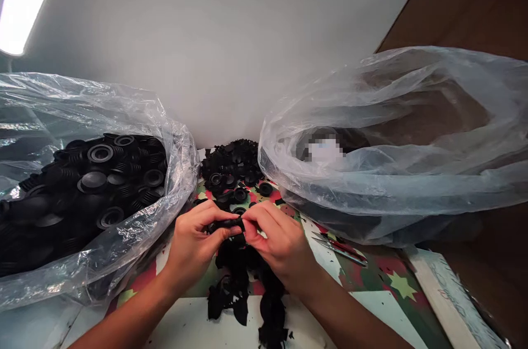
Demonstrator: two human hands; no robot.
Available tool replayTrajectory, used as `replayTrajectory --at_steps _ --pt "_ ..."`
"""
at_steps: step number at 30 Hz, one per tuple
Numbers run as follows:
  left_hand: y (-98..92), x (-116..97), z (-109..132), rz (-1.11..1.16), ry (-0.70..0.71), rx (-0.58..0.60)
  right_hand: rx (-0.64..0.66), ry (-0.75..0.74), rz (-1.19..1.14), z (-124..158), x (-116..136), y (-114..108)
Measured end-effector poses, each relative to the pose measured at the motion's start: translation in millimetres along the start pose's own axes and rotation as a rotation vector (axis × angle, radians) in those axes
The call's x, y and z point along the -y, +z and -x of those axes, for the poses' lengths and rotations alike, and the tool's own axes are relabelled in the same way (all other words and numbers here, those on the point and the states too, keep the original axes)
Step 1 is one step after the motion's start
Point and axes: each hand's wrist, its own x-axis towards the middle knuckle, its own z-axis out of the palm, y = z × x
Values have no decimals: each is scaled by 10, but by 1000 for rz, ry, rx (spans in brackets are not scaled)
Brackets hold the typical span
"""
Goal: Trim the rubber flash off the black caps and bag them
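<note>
My left hand (pixel 196 239) and right hand (pixel 278 236) are pinching a black part (pixel 226 223) at centre (seemingly unfinished); black discs (pixel 94 181) are filling the nine-o'clock bag (pixel 181 143), and a twelve-o'clock pile (pixel 235 159) is probably waiting.

The star-patterned tabletop (pixel 377 277) carries a white sheet (pixel 181 321), many torn black scraps (pixel 272 313), several round black parts (pixel 265 189), and also one pointed red-handled tool (pixel 346 251).

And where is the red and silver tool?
In the head view, the red and silver tool lies on the table to the right of the right hand, by the near edge of the plastic bag.
</note>
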Motion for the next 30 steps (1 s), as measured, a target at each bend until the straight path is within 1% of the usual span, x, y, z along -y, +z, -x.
replayTrajectory --at_steps 4,7,9,10,12,14,17,23,26,28,30 --pt "-11 -15 3 -15 22 4 3 70 -23 -6 -38 29" --pt "-23 -41 15 18 36 22 -15 148 7 -18 -178 4" --pt "-30 -44 18 27 33 26 -38 239 1 -34 -261 -35" --pt "-32 -38 16 22 27 24 -19 283 -49 -43 -277 -54" --pt "-32 -16 5 11 12 21 42 306 -206 -55 -248 -80" --pt "-27 10 -7 1 2 18 91 254 -343 -52 -164 -81" --pt "-10 32 -11 -15 -5 20 94 165 -387 -26 -51 -51" --pt "7 42 8 -68 -9 57 39 22 -187 2 -49 1" --pt "4 50 13 -92 -6 64 18 -29 -133 6 -43 22" --pt "7 50 18 -108 1 70 12 -15 -95 14 -40 41" --pt "14 41 26 -117 8 77 20 48 -53 20 -64 52"
